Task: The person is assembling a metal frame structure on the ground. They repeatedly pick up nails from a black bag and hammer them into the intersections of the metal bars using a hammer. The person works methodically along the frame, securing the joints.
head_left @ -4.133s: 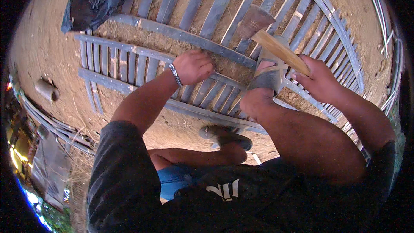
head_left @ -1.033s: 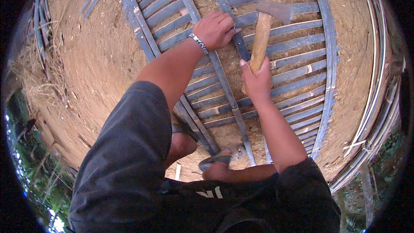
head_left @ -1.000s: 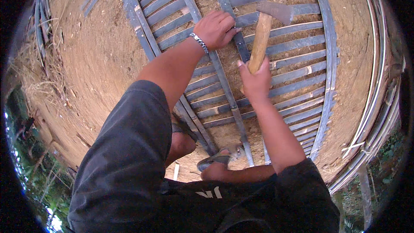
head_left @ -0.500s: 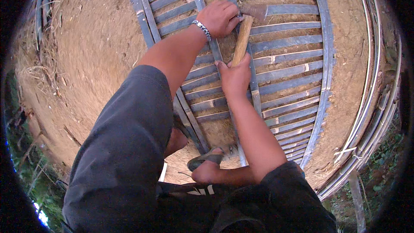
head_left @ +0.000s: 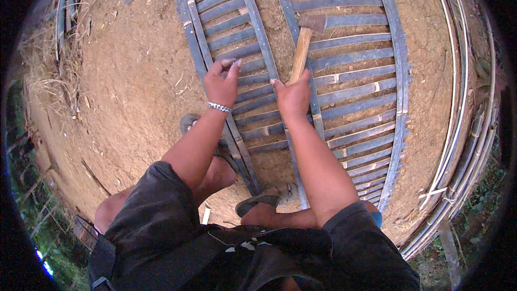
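Note:
My right hand (head_left: 294, 97) is closed round the handle of a wooden-handled striking tool (head_left: 301, 54). Its broad, rusty-brown metal head points away from me and lies over the right slatted panel; hammer or hatchet, I cannot tell which. To the left, my left hand (head_left: 222, 83) hovers over the edge of the left slatted panel (head_left: 231, 37), fingers bent and thumb pressed against fingertips. Anything small in that pinch is too tiny to make out. Both panels, the right slatted panel (head_left: 353, 56) included, are dark split-bamboo strips laid across long rails.
Bare brown earth (head_left: 134, 75) surrounds the panels. Long bundled poles (head_left: 463, 178) curve along the right side, and dark poles (head_left: 67, 5) lie at the far left. My sandalled foot (head_left: 258, 203) is close to the near ends of the rails. Greenery borders both lower sides.
My left hand has left the long rail beside the tool's head and moved back toward me and left. My right hand still grips the tool in nearly the same place.

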The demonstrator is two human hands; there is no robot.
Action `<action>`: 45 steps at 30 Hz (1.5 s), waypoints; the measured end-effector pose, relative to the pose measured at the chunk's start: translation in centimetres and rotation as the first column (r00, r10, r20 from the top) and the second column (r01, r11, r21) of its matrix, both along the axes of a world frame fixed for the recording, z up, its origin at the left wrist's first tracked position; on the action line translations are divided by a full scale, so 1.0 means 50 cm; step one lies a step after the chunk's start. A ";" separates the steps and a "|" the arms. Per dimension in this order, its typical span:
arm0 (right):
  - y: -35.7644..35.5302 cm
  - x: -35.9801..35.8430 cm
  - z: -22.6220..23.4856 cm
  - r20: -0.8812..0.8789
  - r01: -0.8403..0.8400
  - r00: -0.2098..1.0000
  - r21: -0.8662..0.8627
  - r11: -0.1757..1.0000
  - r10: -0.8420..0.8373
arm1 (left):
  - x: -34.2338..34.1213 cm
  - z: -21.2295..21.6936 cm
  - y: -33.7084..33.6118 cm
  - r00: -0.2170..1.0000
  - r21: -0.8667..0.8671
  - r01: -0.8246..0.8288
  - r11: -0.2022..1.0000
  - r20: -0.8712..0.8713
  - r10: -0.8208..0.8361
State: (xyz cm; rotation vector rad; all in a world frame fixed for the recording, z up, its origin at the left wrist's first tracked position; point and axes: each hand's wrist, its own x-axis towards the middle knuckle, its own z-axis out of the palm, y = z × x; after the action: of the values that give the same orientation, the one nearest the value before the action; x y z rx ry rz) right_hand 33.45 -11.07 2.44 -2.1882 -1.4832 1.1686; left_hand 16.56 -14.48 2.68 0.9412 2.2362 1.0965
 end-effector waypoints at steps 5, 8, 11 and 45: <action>-0.006 -0.001 -0.010 0.008 -0.015 1.000 0.027 1.000 0.015 | 0.020 -0.028 -0.012 0.998 0.185 0.041 0.982 0.038 -0.049; -0.005 0.008 -0.014 -0.048 -0.014 0.999 0.041 0.999 0.016 | 0.031 0.003 0.027 0.996 0.126 0.075 0.989 -0.054 -0.069; -0.006 0.007 -0.006 -0.057 -0.025 0.998 0.049 0.998 0.028 | 0.018 -0.003 0.062 0.998 0.119 0.066 0.991 -0.021 -0.064; -0.335 1.021 0.254 0.117 0.088 0.989 0.042 0.995 -0.092 | -0.176 0.972 0.135 0.245 -0.501 0.605 0.619 -0.622 -0.743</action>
State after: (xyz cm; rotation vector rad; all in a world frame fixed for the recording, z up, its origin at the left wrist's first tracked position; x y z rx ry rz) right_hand 84.49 -27.80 15.15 -2.3103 -1.4223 0.9905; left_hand 7.77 -7.74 51.26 2.4007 1.9431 -0.0088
